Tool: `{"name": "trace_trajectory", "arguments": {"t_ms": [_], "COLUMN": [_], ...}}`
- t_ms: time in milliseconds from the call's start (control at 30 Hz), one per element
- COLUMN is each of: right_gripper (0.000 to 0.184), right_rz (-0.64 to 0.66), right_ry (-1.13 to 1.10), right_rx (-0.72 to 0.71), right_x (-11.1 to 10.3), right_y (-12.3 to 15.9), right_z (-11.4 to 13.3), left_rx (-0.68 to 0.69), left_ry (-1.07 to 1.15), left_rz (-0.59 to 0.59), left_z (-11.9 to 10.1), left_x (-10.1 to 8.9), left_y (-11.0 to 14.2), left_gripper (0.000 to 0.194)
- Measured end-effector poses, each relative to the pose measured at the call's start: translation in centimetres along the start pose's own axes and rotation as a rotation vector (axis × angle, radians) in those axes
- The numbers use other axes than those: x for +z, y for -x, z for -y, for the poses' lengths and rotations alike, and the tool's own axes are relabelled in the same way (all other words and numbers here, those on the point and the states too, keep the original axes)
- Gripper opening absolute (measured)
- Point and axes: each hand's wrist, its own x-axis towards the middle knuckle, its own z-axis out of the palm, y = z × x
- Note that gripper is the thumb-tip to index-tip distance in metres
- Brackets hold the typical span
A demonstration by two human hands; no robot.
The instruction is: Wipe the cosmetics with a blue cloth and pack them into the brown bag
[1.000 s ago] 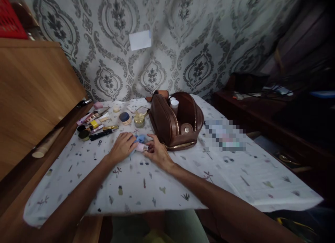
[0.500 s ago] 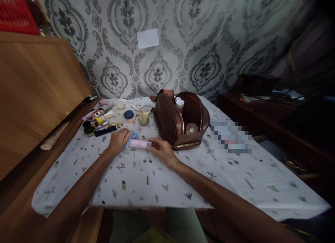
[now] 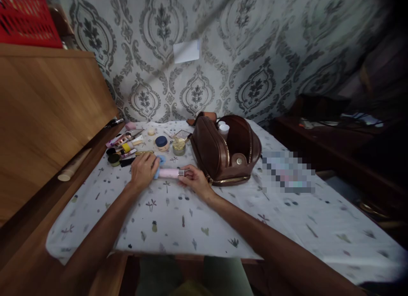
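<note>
A slim pale-pink bottle (image 3: 168,173) with a silver cap lies sideways just above the patterned tablecloth, between my two hands. My left hand (image 3: 145,170) is closed round its left end, pressing a blue cloth (image 3: 162,160) against it. At the other end, the fingers of my right hand (image 3: 197,181) pinch the silver-capped part. Right behind my right hand stands a brown leather toiletry bag (image 3: 208,147), unzipped, with white-capped containers (image 3: 224,129) inside. Beyond my left hand lie a blue-lidded jar (image 3: 161,142) and a gold-lidded jar (image 3: 179,147).
Several cosmetics, including a yellow-banded item (image 3: 127,147), crowd the table's back left. A wooden cabinet (image 3: 54,105) borders the left side, with a beige tube (image 3: 74,165) on its ledge. A blurred-out flat object (image 3: 287,172) lies right of the bag.
The view has swung slightly, so the scene sits a little further right. My left hand has shifted slightly left over the dark pens, still holding the cloth at the bottle.
</note>
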Motion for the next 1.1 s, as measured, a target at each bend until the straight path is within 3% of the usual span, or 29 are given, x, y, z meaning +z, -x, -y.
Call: {"name": "trace_trajectory", "arguments": {"t_ms": [167, 267, 400, 633, 833, 933, 1033, 1100], "right_gripper": [0.043, 0.044, 0.049, 0.042, 0.035, 0.037, 0.038, 0.039], "right_rz": [0.030, 0.035, 0.006, -0.005, 0.002, -0.012, -0.002, -0.001], "right_ry": [0.015, 0.020, -0.011, 0.027, 0.080, 0.079, 0.085, 0.089], "right_rx": [-0.028, -0.013, 0.019, -0.019, -0.055, -0.076, -0.064, -0.052], "right_x": [-0.2, -0.4, -0.4, -0.6, -0.6, -0.5, -0.3, -0.2], "right_y": [0.1, 0.2, 0.3, 0.4, 0.6, 0.8, 1.1, 1.3], "right_z": [-0.1, -0.1, -0.2, -0.1, 0.1, 0.2, 0.4, 0.4], "left_rx": [0.310, 0.349, 0.275, 0.049, -0.091, -0.196, -0.209, -0.117], "left_ry": [0.011, -0.003, -0.032, 0.011, 0.006, -0.071, -0.011, 0.145], "left_rz": [0.067, 0.145, 0.248, 0.533, 0.627, 0.614, 0.443, 0.318], "left_z": [-4.7, -5.9, -4.8, -2.0, -1.0, -0.4, -0.7, -1.9], "left_x": [0.1, 0.8, 0.8, -0.4, -0.4, -0.6, -1.0, -1.1], "left_y": [0.4, 0.8, 0.8, 0.5, -0.1, -0.1, 0.0, 0.2], "left_gripper": [0.029, 0.030, 0.034, 0.040, 0.045, 0.048, 0.044, 0.039]}}
